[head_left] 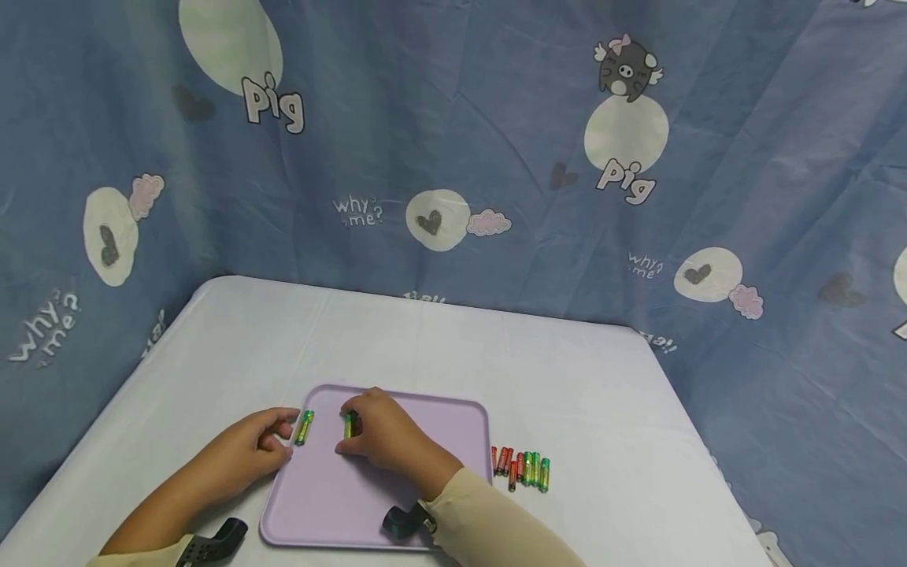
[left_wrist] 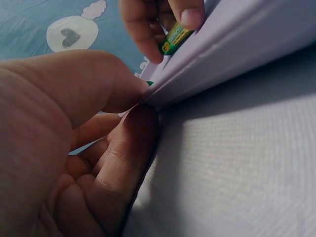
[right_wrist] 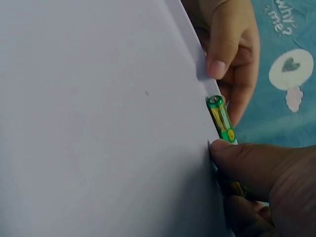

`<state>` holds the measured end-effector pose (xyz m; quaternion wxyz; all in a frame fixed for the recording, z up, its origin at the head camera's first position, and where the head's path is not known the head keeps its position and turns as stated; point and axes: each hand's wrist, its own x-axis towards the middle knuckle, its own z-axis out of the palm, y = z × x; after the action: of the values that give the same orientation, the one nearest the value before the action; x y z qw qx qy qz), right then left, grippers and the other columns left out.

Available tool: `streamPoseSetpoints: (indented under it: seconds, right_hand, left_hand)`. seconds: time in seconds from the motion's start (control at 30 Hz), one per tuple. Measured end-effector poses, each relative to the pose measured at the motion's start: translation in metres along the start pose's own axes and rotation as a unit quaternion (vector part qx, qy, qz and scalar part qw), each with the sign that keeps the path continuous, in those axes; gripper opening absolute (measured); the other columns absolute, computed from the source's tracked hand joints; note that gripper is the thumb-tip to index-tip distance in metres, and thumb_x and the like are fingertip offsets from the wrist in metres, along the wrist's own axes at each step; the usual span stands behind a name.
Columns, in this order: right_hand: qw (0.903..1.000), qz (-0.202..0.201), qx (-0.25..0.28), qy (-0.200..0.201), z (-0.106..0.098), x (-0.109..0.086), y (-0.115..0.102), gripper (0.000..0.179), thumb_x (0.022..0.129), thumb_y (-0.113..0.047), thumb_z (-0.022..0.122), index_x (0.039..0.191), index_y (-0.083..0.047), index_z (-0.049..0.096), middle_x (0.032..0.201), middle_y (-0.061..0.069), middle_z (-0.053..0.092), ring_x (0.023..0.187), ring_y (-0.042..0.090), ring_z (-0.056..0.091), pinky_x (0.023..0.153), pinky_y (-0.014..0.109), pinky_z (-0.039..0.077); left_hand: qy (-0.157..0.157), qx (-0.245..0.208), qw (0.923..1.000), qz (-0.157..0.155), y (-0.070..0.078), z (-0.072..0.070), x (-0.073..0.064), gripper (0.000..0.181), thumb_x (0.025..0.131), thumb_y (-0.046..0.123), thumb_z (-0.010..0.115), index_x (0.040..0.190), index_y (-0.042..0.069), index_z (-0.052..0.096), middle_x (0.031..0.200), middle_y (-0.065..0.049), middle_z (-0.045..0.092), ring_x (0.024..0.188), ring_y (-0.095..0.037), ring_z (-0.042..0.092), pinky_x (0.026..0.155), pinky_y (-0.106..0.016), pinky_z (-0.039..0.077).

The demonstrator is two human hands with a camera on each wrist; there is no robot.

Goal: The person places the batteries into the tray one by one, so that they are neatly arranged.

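A lavender tray (head_left: pixel 333 504) lies on the white table. My left hand (head_left: pixel 248 447) is at its left side, and in the left wrist view the thumb and a finger pinch the rim. Just inside that rim, a green and gold battery (head_left: pixel 304 428) lies lengthwise along the edge. My right hand (head_left: pixel 388 435) reaches over the tray from the right and pinches a second green battery (head_left: pixel 349 425) between thumb and fingers, close over the tray floor. In the right wrist view, the fingers partly cover this held battery (right_wrist: pixel 238 188); the lying battery (right_wrist: pixel 220 118) shows beyond the thumb.
Right of the tray, a loose row of small batteries lies on the white table (head_left: pixel 602 409): several red batteries (head_left: pixel 505 461) and, farther right, 3 green batteries (head_left: pixel 535 470). A blue printed curtain (head_left: pixel 453 142) hangs behind the table.
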<state>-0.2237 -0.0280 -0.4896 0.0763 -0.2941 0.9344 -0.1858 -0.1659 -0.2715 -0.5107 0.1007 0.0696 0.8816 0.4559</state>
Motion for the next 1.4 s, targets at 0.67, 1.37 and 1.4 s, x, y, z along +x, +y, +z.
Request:
streamPoseSetpoints:
  seconds: [0.67, 1.37, 1.4]
  right_hand:
    - [0.9999, -0.002, -0.001, -0.01, 0.007, 0.018, -0.023, 0.054, 0.082, -0.042, 0.09, 0.128, -0.02, 0.071, 0.101, -0.01, 0.056, 0.086, 0.0, 0.049, 0.078, 0.013, 0.042]
    - [0.9994, -0.033, -0.01, 0.005, 0.013, 0.027, -0.034, 0.05, 0.079, -0.042, 0.092, 0.119, -0.019, 0.074, 0.097, -0.012, 0.056, 0.086, -0.001, 0.047, 0.074, 0.011, 0.039]
    - [0.9994, -0.034, -0.009, 0.005, 0.012, 0.027, -0.034, 0.05, 0.079, -0.042, 0.092, 0.119, -0.019, 0.074, 0.097, -0.012, 0.056, 0.086, -0.001, 0.047, 0.074, 0.011, 0.039]
  left_hand:
    - [-0.016, -0.006, 0.9997, -0.015, 0.0, -0.003, -0.002, 0.065, 0.09, 0.01, 0.074, 0.148, -0.008, 0.048, 0.117, -0.008, 0.06, 0.09, -0.009, 0.06, 0.074, -0.024, 0.051]
    - [-0.013, -0.005, 0.9999, -0.001, 0.004, -0.004, -0.002, 0.062, 0.09, 0.009, 0.073, 0.146, -0.006, 0.051, 0.117, -0.009, 0.061, 0.09, -0.007, 0.061, 0.074, -0.024, 0.052]
    - [-0.013, -0.006, 0.9999, -0.002, 0.003, -0.004, -0.002, 0.062, 0.09, 0.009, 0.073, 0.146, -0.006, 0.051, 0.117, -0.009, 0.061, 0.09, -0.007, 0.061, 0.074, -0.024, 0.052]
